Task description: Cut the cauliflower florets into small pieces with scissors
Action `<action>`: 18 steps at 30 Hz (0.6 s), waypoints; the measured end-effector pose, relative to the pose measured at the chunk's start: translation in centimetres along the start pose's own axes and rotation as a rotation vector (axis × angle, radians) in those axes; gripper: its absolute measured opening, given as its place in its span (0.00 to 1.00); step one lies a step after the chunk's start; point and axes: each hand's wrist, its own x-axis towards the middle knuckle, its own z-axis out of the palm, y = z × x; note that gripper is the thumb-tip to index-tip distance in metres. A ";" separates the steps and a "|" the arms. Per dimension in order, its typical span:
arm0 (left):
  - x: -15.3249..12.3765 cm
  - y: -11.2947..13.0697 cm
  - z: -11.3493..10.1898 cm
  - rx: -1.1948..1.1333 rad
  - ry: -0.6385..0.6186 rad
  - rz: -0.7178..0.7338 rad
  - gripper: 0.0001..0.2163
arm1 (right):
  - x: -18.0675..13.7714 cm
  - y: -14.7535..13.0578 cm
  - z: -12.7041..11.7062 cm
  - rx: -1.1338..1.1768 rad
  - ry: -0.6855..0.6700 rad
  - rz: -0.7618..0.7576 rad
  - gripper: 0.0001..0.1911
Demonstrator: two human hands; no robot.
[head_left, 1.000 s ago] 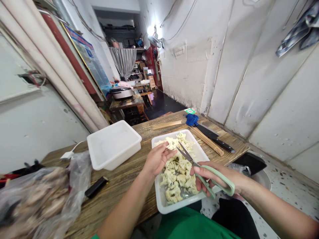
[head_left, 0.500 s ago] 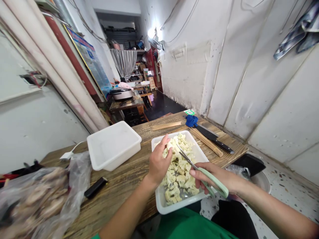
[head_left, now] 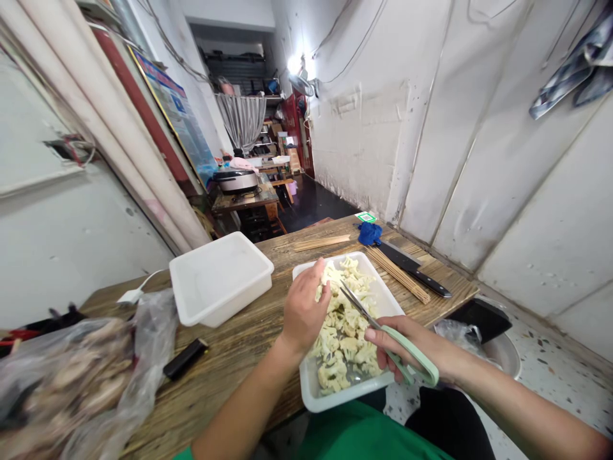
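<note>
A white tray (head_left: pixel 306 385) full of cut cauliflower florets (head_left: pixel 352 322) sits at the table's near edge. Over its left side, my left hand (head_left: pixel 306 306) is closed around a pale piece of cauliflower (head_left: pixel 331 273), which its fingers partly hide. My right hand (head_left: pixel 407 345) grips scissors (head_left: pixel 412 351) with light green handles. Their metal blades point up and left over the tray, the tips slightly apart and close to the held piece. Whether the blades touch it I cannot tell.
To the left stands a white plastic container (head_left: pixel 220 281). Bundles of wooden skewers (head_left: pixel 397 273), a black-handled knife (head_left: pixel 416 271) and a blue cloth (head_left: pixel 369 234) lie behind the tray. A black object (head_left: pixel 185 359) and a plastic bag of food (head_left: pixel 81 377) are at the left.
The scissors and both hands stay in nearly the same place over the tray. The view has shifted very slightly; the blades appear a little lower.
</note>
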 end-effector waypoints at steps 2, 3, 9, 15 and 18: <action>0.1 0.1 0.0 0.018 -0.008 0.016 0.24 | 0.0 -0.2 0.0 -0.008 0.012 0.010 0.26; 0.1 0.2 0.0 0.016 -0.019 0.016 0.24 | 0.1 -0.3 0.0 -0.009 0.021 0.018 0.26; 0.0 0.6 -0.1 -0.006 -0.054 -0.035 0.23 | 0.1 -0.5 0.1 0.004 0.032 0.025 0.27; 0.2 0.5 -0.2 0.003 -0.077 -0.064 0.22 | 0.0 0.2 0.0 0.022 0.024 0.020 0.26; 0.1 0.7 -0.2 -0.020 -0.111 -0.079 0.22 | 0.2 0.2 -0.1 0.019 0.028 0.020 0.26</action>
